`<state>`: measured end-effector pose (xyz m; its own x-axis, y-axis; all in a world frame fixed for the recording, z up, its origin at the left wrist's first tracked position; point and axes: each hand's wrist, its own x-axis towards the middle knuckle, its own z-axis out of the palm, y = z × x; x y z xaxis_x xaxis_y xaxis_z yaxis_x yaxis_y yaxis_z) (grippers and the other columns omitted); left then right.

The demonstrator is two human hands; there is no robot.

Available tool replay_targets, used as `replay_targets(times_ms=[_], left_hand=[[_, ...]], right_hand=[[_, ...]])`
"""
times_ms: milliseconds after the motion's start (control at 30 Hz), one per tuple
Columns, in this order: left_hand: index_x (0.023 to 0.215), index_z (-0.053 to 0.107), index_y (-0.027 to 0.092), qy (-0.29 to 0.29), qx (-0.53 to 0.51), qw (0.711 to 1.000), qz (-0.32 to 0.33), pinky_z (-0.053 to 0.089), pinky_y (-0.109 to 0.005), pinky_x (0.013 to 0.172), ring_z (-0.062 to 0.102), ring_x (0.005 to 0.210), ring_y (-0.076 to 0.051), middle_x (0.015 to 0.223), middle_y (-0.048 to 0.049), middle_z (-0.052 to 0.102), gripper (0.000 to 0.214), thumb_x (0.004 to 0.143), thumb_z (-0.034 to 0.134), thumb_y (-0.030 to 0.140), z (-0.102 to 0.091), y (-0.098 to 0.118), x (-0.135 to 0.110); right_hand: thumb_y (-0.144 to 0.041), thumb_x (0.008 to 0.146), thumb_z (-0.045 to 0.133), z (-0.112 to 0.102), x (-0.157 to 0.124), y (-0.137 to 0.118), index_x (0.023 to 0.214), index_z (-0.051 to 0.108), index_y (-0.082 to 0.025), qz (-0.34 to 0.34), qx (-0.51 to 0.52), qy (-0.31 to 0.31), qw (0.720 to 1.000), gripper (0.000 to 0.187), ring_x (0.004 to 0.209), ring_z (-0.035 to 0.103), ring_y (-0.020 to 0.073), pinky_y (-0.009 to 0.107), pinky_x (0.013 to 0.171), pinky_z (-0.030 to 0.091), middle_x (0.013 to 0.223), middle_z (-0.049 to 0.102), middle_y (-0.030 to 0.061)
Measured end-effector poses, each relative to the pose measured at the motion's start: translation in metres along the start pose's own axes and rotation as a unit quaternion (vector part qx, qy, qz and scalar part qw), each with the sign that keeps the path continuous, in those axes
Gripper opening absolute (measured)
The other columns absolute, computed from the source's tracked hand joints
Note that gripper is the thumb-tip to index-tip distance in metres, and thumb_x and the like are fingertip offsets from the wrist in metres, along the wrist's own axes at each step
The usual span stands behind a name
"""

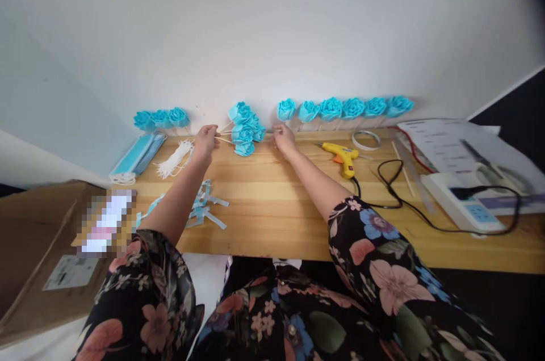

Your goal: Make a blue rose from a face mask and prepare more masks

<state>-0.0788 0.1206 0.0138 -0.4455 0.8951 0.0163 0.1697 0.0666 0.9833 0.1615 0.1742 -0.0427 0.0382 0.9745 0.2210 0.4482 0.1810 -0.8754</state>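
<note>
A bunch of blue artificial flowers (pixel 244 131) lies sideways above the back of the table, its thin pale stems pinched in my left hand (pixel 207 138). The flower heads point to the right. My right hand (pixel 284 138) is at the wall edge, its fingers closed at the stem of a single blue artificial flower (pixel 286 109); the fingertips partly hide that stem. Farther right, a row of several more blue flowers (pixel 353 107) leans on the wall. Three other blue flowers (pixel 162 118) lean there at the left.
At the left are blue face masks (pixel 137 158), white ear-loop cords (pixel 174 159), cut strips (pixel 208 208) and a cardboard box (pixel 38 236). To the right are a yellow glue gun (pixel 340 155), a tape roll (pixel 366 139), a power strip (pixel 462 205), scissors (pixel 494 171) and paper (pixel 447 139).
</note>
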Motion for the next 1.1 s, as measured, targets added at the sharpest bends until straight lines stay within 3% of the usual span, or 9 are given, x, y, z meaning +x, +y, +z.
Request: replay_targets(times_ms=[133,300,400,500,600,733,833,1000,1100], left_hand=[[0.096,0.061,0.017,-0.023,0.002,0.999,0.031,0.041,-0.018,0.051,0.05,0.056,-0.008,0.08,0.0,0.06,0.019,0.083,0.052,0.028,-0.005,0.008,-0.019],[0.084,0.059,0.017,-0.07,0.01,0.994,0.08,0.044,-0.019,0.057,0.053,0.061,-0.009,0.08,-0.0006,0.061,0.018,0.081,0.054,0.034,-0.015,0.021,-0.057],[0.077,0.061,0.017,-0.123,0.035,0.984,0.125,0.046,-0.021,0.062,0.054,0.063,-0.01,0.075,-0.0007,0.062,0.024,0.081,0.056,0.04,-0.019,0.027,-0.087],[0.075,0.065,0.016,-0.215,0.078,0.962,0.151,0.046,-0.023,0.065,0.055,0.064,-0.012,0.068,-0.0011,0.062,0.029,0.081,0.058,0.043,-0.019,0.029,-0.12],[0.071,0.066,0.016,-0.336,0.117,0.92,0.162,0.043,-0.024,0.061,0.053,0.062,-0.013,0.063,-0.0011,0.06,0.036,0.084,0.058,0.048,-0.014,0.025,-0.157],[0.073,0.065,0.016,-0.466,0.151,0.854,0.177,0.043,-0.025,0.066,0.059,0.069,-0.014,0.072,-0.0026,0.065,0.039,0.092,0.053,0.048,-0.006,0.005,-0.203],[0.078,0.066,0.017,-0.505,0.15,0.831,0.176,0.044,-0.025,0.069,0.061,0.073,-0.015,0.077,-0.0027,0.068,0.036,0.096,0.051,0.044,0.0,-0.016,-0.225],[0.08,0.066,0.018,-0.439,0.139,0.871,0.172,0.044,-0.026,0.068,0.062,0.072,-0.016,0.076,-0.0033,0.068,0.035,0.098,0.049,0.042,0.007,-0.044,-0.238],[0.081,0.067,0.018,-0.433,0.125,0.874,0.18,0.044,-0.026,0.068,0.063,0.072,-0.016,0.077,-0.0033,0.069,0.034,0.099,0.049,0.041,0.006,-0.049,-0.238]], right_hand=[[-0.015,0.085,0.05,-0.036,-0.055,-0.01,0.109,0.071,-0.018,-0.014,-0.038,-0.024,0.999,0.033,0.072,0.061,0.0205,0.032,0.076,0.05,0.072,0.066,0.0019],[-0.019,0.092,0.048,-0.1,-0.16,-0.015,0.122,0.069,-0.021,-0.131,-0.167,-0.09,0.973,0.036,0.082,0.069,0.021,0.031,0.077,0.05,0.09,0.076,0.0048],[-0.02,0.095,0.046,-0.144,-0.217,-0.001,0.119,0.069,-0.021,-0.162,-0.2,-0.022,0.966,0.033,0.1,0.072,0.022,0.032,0.087,0.052,0.112,0.077,0.0074],[-0.021,0.097,0.048,-0.186,-0.258,0.023,0.113,0.071,-0.02,-0.141,-0.249,0.073,0.955,0.029,0.095,0.073,0.0221,0.032,0.084,0.055,0.107,0.078,0.0078],[-0.025,0.099,0.049,-0.215,-0.283,0.044,0.111,0.072,-0.018,-0.129,-0.306,0.119,0.936,0.027,0.097,0.072,0.0253,0.038,0.088,0.055,0.104,0.077,0.0102],[-0.034,0.099,0.053,-0.221,-0.298,0.052,0.134,0.063,-0.015,-0.133,-0.367,0.073,0.918,0.041,0.124,0.063,0.0313,0.049,0.106,0.049,0.132,0.069,0.015],[-0.038,0.1,0.051,-0.211,-0.301,0.051,0.141,0.059,-0.017,-0.112,-0.421,0.028,0.9,0.047,0.138,0.052,0.0351,0.058,0.112,0.041,0.147,0.06,0.0132],[-0.038,0.103,0.046,-0.203,-0.298,0.052,0.14,0.061,-0.019,-0.076,-0.447,0.031,0.891,0.045,0.141,0.051,0.0323,0.056,0.115,0.039,0.146,0.061,0.0104],[-0.037,0.103,0.046,-0.202,-0.297,0.053,0.138,0.063,-0.019,-0.063,-0.447,0.045,0.891,0.043,0.139,0.053,0.0311,0.055,0.115,0.039,0.145,0.062,0.0101]])
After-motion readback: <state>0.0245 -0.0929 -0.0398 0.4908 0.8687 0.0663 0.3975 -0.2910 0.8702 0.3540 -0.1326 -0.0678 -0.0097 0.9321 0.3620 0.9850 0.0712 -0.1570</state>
